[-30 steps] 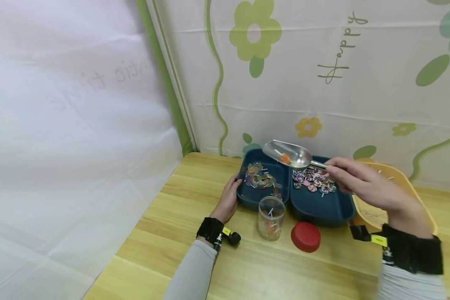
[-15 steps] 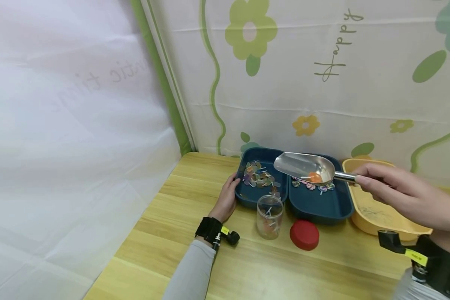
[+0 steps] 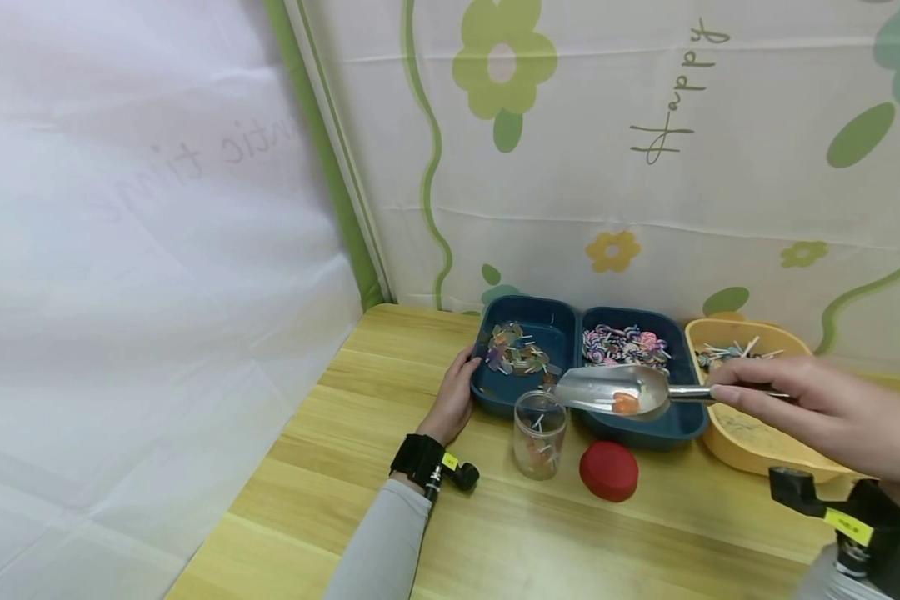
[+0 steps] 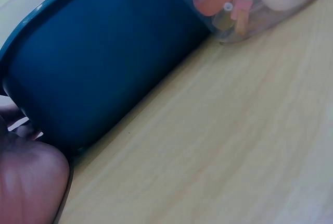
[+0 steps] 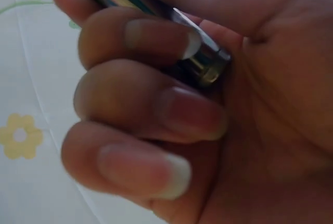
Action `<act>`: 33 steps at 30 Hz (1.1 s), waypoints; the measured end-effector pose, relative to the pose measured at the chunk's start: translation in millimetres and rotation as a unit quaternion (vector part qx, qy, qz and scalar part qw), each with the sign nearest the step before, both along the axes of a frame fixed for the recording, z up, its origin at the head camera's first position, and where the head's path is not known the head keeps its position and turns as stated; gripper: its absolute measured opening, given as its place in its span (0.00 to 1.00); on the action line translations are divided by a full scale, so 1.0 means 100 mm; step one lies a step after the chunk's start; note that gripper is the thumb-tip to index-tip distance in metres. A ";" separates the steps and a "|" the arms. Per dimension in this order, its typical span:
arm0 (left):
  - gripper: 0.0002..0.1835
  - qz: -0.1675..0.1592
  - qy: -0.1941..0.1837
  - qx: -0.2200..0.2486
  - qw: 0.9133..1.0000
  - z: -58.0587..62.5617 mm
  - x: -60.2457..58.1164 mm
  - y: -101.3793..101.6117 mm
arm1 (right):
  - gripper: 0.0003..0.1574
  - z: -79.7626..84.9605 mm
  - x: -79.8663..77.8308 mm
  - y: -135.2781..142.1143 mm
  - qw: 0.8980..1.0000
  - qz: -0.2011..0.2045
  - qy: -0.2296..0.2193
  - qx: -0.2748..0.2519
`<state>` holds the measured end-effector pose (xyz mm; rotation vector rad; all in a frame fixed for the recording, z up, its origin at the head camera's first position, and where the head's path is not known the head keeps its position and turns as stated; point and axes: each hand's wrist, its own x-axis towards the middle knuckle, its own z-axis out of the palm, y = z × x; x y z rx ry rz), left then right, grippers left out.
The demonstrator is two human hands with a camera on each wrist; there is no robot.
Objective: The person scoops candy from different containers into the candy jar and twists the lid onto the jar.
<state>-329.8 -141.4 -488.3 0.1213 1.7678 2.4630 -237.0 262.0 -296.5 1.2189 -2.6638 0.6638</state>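
My right hand (image 3: 810,404) grips the handle of a metal scoop (image 3: 592,387), fingers curled round it in the right wrist view. An orange lollipop-shaped piece (image 3: 626,403) lies in the scoop. The scoop's lip overlaps the rim of a clear jar (image 3: 538,454) in the head view; the jar stands uncapped with several small coloured pieces inside. My left hand (image 3: 453,396) holds the left side of the left blue tray (image 3: 495,402), at its near corner. Tiny lollipop-shaped pieces (image 3: 513,348) lie in that tray.
A second blue tray (image 3: 667,417) with swirl-patterned lollipop pieces stands against the first. Right of it is a yellow tray (image 3: 757,433) with more pieces, partly behind my right hand. A red lid (image 3: 609,471) lies beside the jar. A printed curtain (image 3: 540,208) hangs behind.
The scoop first moved right, away from above the left tray, then came lower and nearer the jar, still carrying the orange piece. My left hand stays at the tray.
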 end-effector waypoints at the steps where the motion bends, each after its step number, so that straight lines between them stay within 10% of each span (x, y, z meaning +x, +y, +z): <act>1: 0.28 0.000 0.000 0.000 1.000 0.00 0.00 0.00 | 0.26 0.00 0.00 -0.01 1.000 0.004 -0.005 0.003; 33: 0.27 0.002 -0.002 -0.006 1.000 0.00 0.01 -0.01 | 0.20 -0.01 -0.05 -0.09 0.999 -0.007 -0.032 0.015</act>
